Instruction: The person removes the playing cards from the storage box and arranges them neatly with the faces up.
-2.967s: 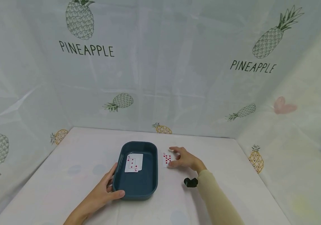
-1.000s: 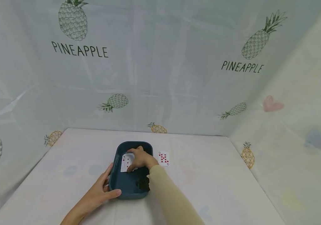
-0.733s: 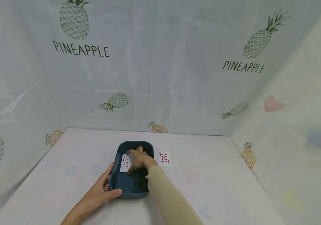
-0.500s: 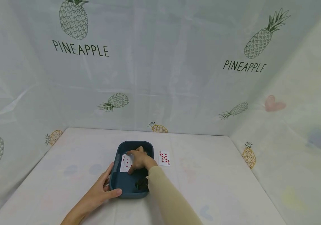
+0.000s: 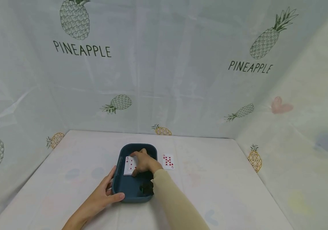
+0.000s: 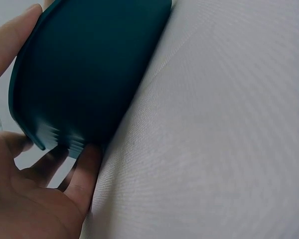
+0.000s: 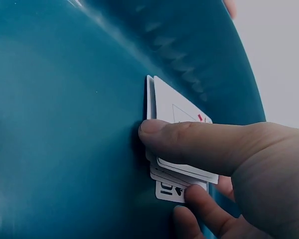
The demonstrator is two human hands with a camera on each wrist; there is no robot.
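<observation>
A dark blue-green tray (image 5: pixel 136 200) stands on the table. My left hand (image 5: pixel 103 193) holds its near left corner, the thumb over the rim and the fingers against the outer side wall (image 6: pixel 89 74). Inside the tray, my right hand (image 5: pixel 144 162) grips a small stack of playing cards (image 5: pixel 128 166) with a three of diamonds on top. In the right wrist view the thumb presses along one edge of the cards (image 7: pixel 174 102), and a ten shows beneath, its edges uneven. A nine of hearts (image 5: pixel 168 161) lies face up just right of the tray.
A black wrist camera (image 5: pixel 146 187) hangs under the right sleeve over the tray. White cloth covers the table (image 5: pixel 227 185). Pineapple-printed sheets (image 5: pixel 181 80) enclose the back and sides.
My right hand has moved left from beside the nine of hearts into the tray, onto the cards. Lately the stack has shifted slightly under its fingers. My left hand keeps its hold.
</observation>
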